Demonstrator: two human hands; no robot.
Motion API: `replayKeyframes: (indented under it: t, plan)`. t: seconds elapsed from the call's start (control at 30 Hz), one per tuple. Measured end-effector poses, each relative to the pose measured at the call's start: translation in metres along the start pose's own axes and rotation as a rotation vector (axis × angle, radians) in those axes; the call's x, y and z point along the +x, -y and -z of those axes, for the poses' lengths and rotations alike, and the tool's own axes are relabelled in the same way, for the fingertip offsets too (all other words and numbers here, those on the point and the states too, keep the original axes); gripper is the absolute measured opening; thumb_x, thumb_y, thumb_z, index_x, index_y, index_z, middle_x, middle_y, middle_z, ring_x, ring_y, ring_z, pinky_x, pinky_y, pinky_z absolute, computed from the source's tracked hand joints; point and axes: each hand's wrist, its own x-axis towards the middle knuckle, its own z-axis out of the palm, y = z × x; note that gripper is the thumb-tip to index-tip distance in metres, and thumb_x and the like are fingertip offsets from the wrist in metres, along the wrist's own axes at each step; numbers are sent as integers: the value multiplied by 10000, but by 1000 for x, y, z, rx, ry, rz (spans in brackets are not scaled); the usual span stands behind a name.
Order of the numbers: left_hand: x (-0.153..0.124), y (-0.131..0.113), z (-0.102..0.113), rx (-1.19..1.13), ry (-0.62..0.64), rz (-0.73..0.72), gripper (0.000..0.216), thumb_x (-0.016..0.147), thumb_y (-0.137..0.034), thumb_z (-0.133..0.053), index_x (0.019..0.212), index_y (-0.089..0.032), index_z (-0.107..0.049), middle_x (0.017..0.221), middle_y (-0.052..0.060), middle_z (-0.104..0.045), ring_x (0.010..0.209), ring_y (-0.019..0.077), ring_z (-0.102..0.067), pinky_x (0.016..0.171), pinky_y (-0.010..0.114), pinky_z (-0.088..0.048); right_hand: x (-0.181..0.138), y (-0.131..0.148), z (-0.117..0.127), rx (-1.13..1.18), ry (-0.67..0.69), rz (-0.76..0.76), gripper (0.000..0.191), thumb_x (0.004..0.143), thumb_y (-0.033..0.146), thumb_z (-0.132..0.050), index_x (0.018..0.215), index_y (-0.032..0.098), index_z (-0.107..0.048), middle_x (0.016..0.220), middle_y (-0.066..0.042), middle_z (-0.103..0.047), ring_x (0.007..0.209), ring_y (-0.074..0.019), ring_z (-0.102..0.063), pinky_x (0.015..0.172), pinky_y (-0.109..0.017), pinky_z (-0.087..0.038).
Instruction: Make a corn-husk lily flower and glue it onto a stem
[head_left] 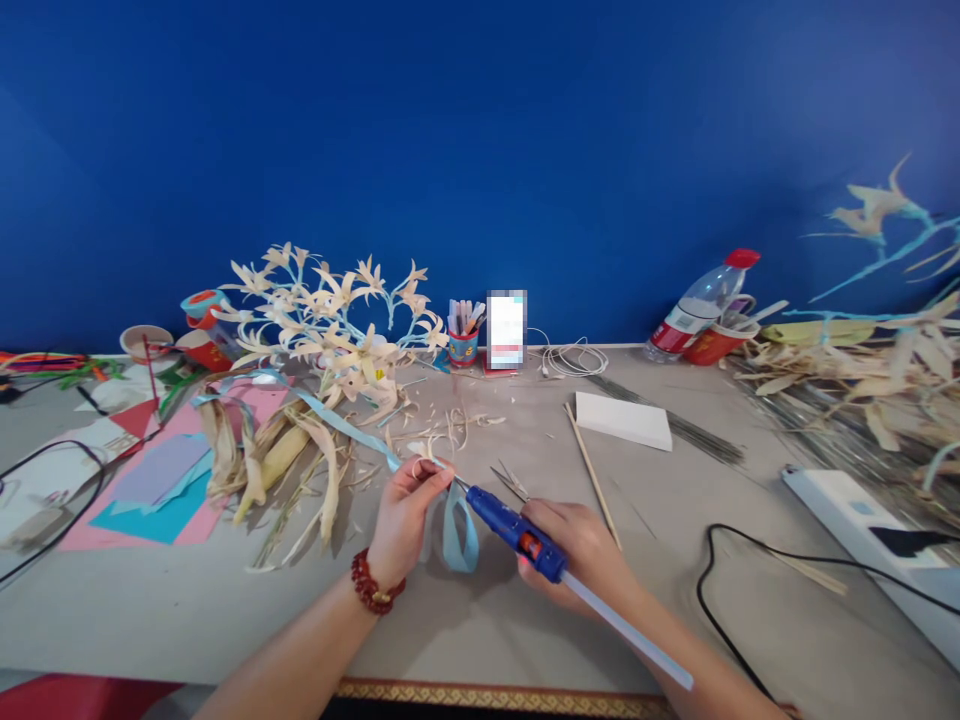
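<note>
Gray tabletop [187, 620], blue wall [480, 150] behind glue gun [496, 517]; R hand [581, 540] clasped round gun, L hand [405, 515] pinching ribbon [461, 557] nr its tip.

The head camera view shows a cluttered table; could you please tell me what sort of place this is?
Probably a handicraft workspace: the right hand holds a blue glue gun, sheets of coloured paper lie toward the left, and a cluster of pale artificial-looking flowers stands near the blue wall.

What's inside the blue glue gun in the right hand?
A translucent glue stick pokes out of the rear of the glue gun. Its front part, presumably inside, is hidden, so how far it reaches cannot be seen.
</note>
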Motion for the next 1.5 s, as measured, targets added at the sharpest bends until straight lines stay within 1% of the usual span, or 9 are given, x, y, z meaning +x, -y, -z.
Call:
replayKeyframes:
  t: [0.33, 0.6, 0.8, 1.1, 1.37, 1.5]
  plan:
    - [1, -2, 2, -18, -11, -6, 72, 713, -177, -723, 693, -170, -655, 753, -1, -655, 712, 104, -564, 696, 210, -441, -2, -1, 1, -3, -13, 5, 69, 762, 286, -450, 749, 218, -455, 612, -13, -555, 537, -168, -529, 531, -253, -314]
    - [0, -6, -1, -5, -25, -20, 85, 691, -199, -740, 675, -167, -662, 748, 0, -663, 714, 109, -562, 715, 219, -443, -1, 0, 1, 0, -11, 10, 69, 758, 280, -444, 721, 223, -432, 604, -16, -554, 522, -170, -516, 515, -259, -298]
    - [0, -6, -1, -30, -34, -17, 84, 688, -193, -740, 680, -167, -660, 744, -4, -666, 701, 105, -569, 700, 214, -451, -1, 0, 2, -10, -9, 28, 109, 780, 313, -446, 724, 222, -426, 610, -13, -552, 514, -162, -511, 507, -258, -290]
    - [0, -7, -1, -49, -42, 2, 103, 677, -195, -751, 679, -159, -654, 742, 3, -668, 686, 107, -575, 684, 223, -461, -1, -1, 2, -32, 3, 23, 92, 770, 301, -455, 731, 222, -430, 616, -12, -567, 520, -156, -513, 518, -255, -304]
    - [0, -10, -2, -75, -90, 16, 148, 641, -203, -775, 662, -164, -634, 727, -7, -668, 674, 100, -584, 661, 208, -464, -3, -8, 4, -68, -59, 62, 90, 777, 293, -457, 799, 208, -478, 655, -26, -589, 530, -162, -529, 515, -256, -332]
    - [1, -9, 1, -94, -100, 24, 145, 637, -184, -776, 656, -170, -632, 721, -18, -672, 659, 90, -593, 642, 187, -467, -3, -7, 10, -105, -129, -39, 153, 775, 266, -473, 903, 194, -514, 751, -47, -624, 580, -169, -571, 548, -252, -368]
